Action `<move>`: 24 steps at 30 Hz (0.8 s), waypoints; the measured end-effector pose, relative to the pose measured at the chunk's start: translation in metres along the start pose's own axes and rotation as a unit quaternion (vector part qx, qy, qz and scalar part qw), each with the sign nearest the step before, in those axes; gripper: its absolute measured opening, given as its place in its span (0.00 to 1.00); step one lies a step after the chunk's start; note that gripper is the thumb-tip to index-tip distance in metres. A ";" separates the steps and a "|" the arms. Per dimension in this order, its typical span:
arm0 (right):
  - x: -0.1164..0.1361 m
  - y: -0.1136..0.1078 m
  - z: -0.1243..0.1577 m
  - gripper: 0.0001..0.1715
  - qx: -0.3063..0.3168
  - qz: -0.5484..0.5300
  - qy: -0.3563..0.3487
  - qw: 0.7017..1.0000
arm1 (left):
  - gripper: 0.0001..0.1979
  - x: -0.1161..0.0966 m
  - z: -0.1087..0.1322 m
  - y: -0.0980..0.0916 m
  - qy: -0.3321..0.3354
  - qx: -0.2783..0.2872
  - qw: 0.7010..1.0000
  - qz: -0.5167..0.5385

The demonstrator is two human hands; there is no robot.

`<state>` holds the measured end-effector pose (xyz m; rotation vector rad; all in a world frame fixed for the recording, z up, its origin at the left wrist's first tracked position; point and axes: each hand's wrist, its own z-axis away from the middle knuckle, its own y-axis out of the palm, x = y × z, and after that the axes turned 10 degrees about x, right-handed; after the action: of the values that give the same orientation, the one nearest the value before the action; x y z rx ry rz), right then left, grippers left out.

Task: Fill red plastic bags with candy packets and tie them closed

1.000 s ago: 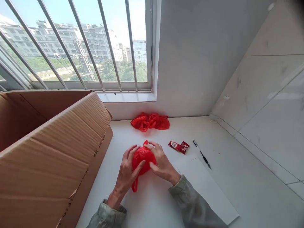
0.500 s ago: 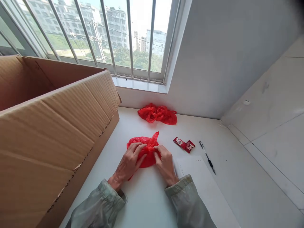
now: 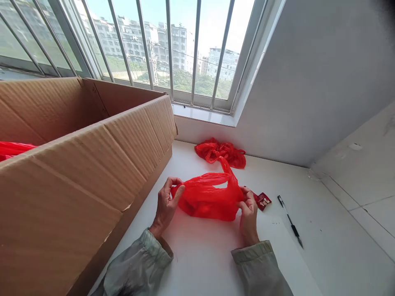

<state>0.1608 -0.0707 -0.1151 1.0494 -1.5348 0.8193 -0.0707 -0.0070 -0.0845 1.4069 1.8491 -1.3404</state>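
A red plastic bag (image 3: 206,201) is spread wide between my two hands, just over the white tabletop. My left hand (image 3: 166,201) pinches its left end between thumb and fingers. At the right end, my right hand (image 3: 248,209) grips the bag, with some fingers hidden behind the plastic. One handle loop of the bag stands up at the upper right. What the bag holds, if anything, cannot be made out. Behind it, by the wall, lie more crumpled red plastic bags (image 3: 220,152).
A large open cardboard box (image 3: 92,176) fills the left side, with red plastic (image 3: 15,149) inside. On the right lie small dark red packets (image 3: 263,201), a white paper sheet (image 3: 284,246) and a black pen (image 3: 290,222). A barred window (image 3: 182,53) is at the back.
The bunched bag has been opened out wide, and my hands have moved apart along with its ends. The view has turned left, showing red plastic inside the box.
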 end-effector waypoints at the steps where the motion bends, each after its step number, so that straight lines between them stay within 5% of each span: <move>1: 0.004 0.002 0.002 0.28 0.030 0.001 -0.016 0.999 | 0.14 -0.005 0.002 0.001 0.015 0.019 1.000 -0.006; 4: 0.013 0.011 0.009 0.36 0.112 0.058 -0.040 0.991 | 0.25 -0.019 0.008 0.004 0.089 0.072 0.989 -0.092; 7: 0.014 0.016 0.012 0.20 0.105 0.143 -0.025 0.984 | 0.12 -0.027 0.011 0.006 0.127 0.075 0.976 -0.157; 10: 0.008 0.015 0.011 0.15 0.034 0.124 -0.012 0.992 | 0.06 -0.028 0.009 0.004 0.034 0.021 0.999 -0.014; 13: 0.001 0.010 0.008 0.11 -0.056 0.027 -0.021 0.998 | 0.06 -0.027 0.005 0.000 -0.072 -0.056 0.982 0.163; 18: 0.010 0.002 0.004 0.10 -0.090 -0.028 -0.066 0.993 | 0.09 -0.035 0.006 -0.007 -0.067 -0.087 0.970 0.219; 22: 0.059 0.003 0.018 0.17 -0.164 0.052 -0.234 0.957 | 0.09 -0.053 0.012 -0.012 -0.004 -0.042 0.996 0.082; 24: 0.090 0.009 0.028 0.16 -0.133 0.135 -0.344 0.919 | 0.14 -0.063 0.014 -0.014 0.054 -0.036 0.998 -0.006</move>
<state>0.1364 -0.1105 -0.0323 0.9798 -2.3566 0.4021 -0.0624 -0.0489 -0.0340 1.4599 1.9567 -1.2120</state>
